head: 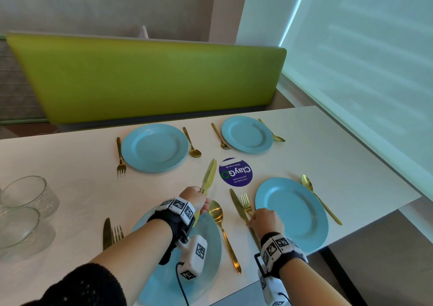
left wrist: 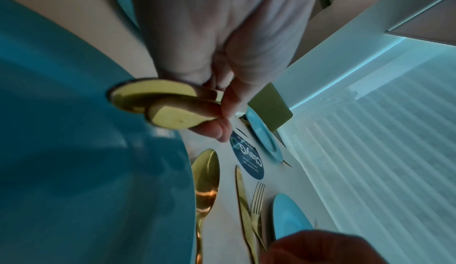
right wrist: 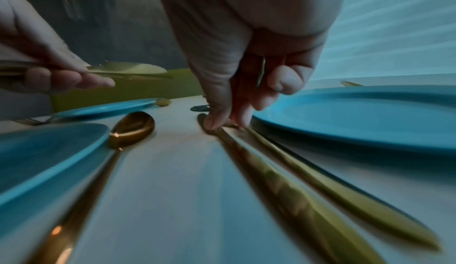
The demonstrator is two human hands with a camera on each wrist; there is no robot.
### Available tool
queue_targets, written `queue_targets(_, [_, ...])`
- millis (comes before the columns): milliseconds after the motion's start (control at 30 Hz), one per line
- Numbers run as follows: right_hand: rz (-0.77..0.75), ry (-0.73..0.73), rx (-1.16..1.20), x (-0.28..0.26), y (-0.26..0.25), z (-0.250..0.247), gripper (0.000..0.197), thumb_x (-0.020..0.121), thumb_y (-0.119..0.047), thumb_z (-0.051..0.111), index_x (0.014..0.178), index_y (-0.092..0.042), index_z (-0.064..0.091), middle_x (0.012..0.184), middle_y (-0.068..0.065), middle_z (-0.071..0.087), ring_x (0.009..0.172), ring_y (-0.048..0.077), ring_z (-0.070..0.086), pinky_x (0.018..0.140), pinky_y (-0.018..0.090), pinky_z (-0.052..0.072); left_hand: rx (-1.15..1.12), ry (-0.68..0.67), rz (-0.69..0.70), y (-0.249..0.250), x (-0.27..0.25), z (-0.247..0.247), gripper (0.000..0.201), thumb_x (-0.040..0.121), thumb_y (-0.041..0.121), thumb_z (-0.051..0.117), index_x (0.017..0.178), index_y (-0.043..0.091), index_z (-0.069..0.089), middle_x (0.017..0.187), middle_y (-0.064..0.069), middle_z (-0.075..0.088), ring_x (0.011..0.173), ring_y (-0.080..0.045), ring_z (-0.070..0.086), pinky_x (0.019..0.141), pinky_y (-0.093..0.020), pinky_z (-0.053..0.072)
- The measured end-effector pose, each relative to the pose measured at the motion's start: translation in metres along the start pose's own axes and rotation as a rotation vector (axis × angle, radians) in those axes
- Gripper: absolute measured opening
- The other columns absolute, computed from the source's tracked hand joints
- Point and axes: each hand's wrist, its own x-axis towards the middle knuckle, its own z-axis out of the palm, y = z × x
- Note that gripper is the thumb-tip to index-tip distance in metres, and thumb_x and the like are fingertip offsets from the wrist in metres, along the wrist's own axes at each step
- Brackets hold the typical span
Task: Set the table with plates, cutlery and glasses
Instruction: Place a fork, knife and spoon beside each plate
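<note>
We find four round blue plates [head: 154, 147] laid, each flanked by gold cutlery. Our left hand [head: 195, 198] grasps two spare gold knives [head: 207, 177] above the near plate; our right hand's fingertips [right wrist: 212, 124] press a laid gold knife [head: 237, 206]. The clear glass bowls [head: 23, 195] wait aside, undistributed.

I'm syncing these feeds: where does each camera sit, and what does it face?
Head: above, looking down at table; both forearms, left hand, right hand show.
Left wrist: along left hand gripping knives.
Right wrist: low, along right hand, fingers on a knife.
All share the spoon.
</note>
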Motion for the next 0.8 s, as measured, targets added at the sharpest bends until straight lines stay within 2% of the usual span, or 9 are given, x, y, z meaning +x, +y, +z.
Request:
queue_targets(133, [-0.154,0.020,0.097,-0.002,-0.025,-0.012,0.023,0.088,-0.030,0.063,0.105,-0.016,0.068,0.106,0.004,0.067,0.098,0.023,0.064,0.082,0.030,0.051,-0.005,-0.004,-0.024,0.002,0.001,0.000,0.012,0.093,-0.001,0.044,0.097,0.003,0.054,0.066,-0.004,0.058,0.053,-0.012,0.051,0.043,-0.016,0.043])
queue_targets(233, [-0.341,0.056,0.188,-0.006,-0.053,-0.014,0.027,0.089,-0.025,0.060,0.114,-0.019,0.066,0.116,0.002,0.065,0.105,0.021,0.061,0.089,0.028,0.047,-0.034,0.016,-0.049,0.002,-0.001,-0.003,0.013,0.090,-0.002,0.045,0.101,0.005,0.047,0.072,-0.008,0.063,0.057,-0.015,0.052,0.048,-0.020,0.040])
queue_targets(300, [-0.452,0.066,0.197,-0.013,-0.071,-0.014,0.030,0.091,-0.021,0.057,0.120,-0.017,0.064,0.120,0.003,0.062,0.110,0.021,0.058,0.088,0.024,0.042,-0.017,-0.009,-0.063,0.001,-0.003,-0.007,0.017,0.085,-0.004,0.047,0.100,0.005,0.044,0.078,-0.013,0.065,0.057,-0.018,0.051,0.048,-0.022,0.037])
queue_targets(400, [-0.605,0.045,0.217,-0.022,-0.094,-0.011,0.032,0.089,-0.012,0.057,0.120,-0.011,0.065,0.121,0.008,0.062,0.110,0.023,0.059,0.092,0.024,0.043,0.074,-0.069,-0.063,0.000,-0.005,-0.018,0.013,0.077,-0.006,0.054,0.083,0.005,0.050,0.071,-0.014,0.062,0.053,-0.019,0.047,0.046,-0.023,0.035])
queue_targets(467, [-0.679,0.019,0.201,-0.025,-0.103,-0.009,0.030,0.087,-0.009,0.055,0.113,-0.010,0.069,0.116,0.010,0.064,0.105,0.026,0.062,0.091,0.031,0.048,0.134,-0.091,-0.060,-0.001,-0.006,-0.028,0.012,0.075,-0.004,0.057,0.073,0.007,0.053,0.056,-0.007,0.060,0.050,-0.017,0.047,0.044,-0.020,0.035])
queue_targets(500, [-0.709,0.004,0.166,-0.025,-0.105,-0.008,0.028,0.086,-0.009,0.054,0.108,-0.011,0.071,0.113,0.010,0.064,0.103,0.027,0.062,0.089,0.032,0.049,0.150,-0.096,-0.058,-0.001,-0.007,-0.034,0.013,0.074,-0.004,0.058,0.071,0.008,0.053,0.050,-0.004,0.059,0.049,-0.016,0.048,0.043,-0.019,0.035])
queue_targets(567, [-0.740,-0.009,0.071,-0.028,-0.111,-0.009,0.025,0.087,-0.012,0.052,0.103,-0.012,0.071,0.111,0.007,0.064,0.103,0.025,0.060,0.086,0.031,0.049,0.165,-0.105,-0.054,-0.002,-0.006,-0.044,0.013,0.073,-0.003,0.059,0.070,0.008,0.052,0.052,-0.004,0.060,0.050,-0.016,0.050,0.043,-0.019,0.035])
queue_targets(633, [-0.768,0.005,0.033,-0.030,-0.118,-0.010,0.025,0.089,-0.013,0.050,0.103,-0.011,0.070,0.112,0.007,0.064,0.105,0.024,0.059,0.085,0.032,0.048,0.176,-0.120,-0.051,-0.003,-0.007,-0.051,0.009,0.075,0.000,0.056,0.070,0.007,0.053,0.061,-0.007,0.063,0.051,-0.015,0.052,0.042,-0.018,0.034])
queue_targets(800, [-0.791,0.034,-0.035,-0.038,-0.135,-0.012,0.024,0.091,-0.012,0.050,0.109,-0.010,0.066,0.109,0.009,0.063,0.109,0.025,0.054,0.084,0.033,0.045,0.220,-0.203,-0.046,0.000,-0.010,-0.073,0.014,0.080,0.007,0.052,0.069,0.007,0.061,0.063,-0.005,0.065,0.048,-0.014,0.054,0.045,-0.018,0.034])
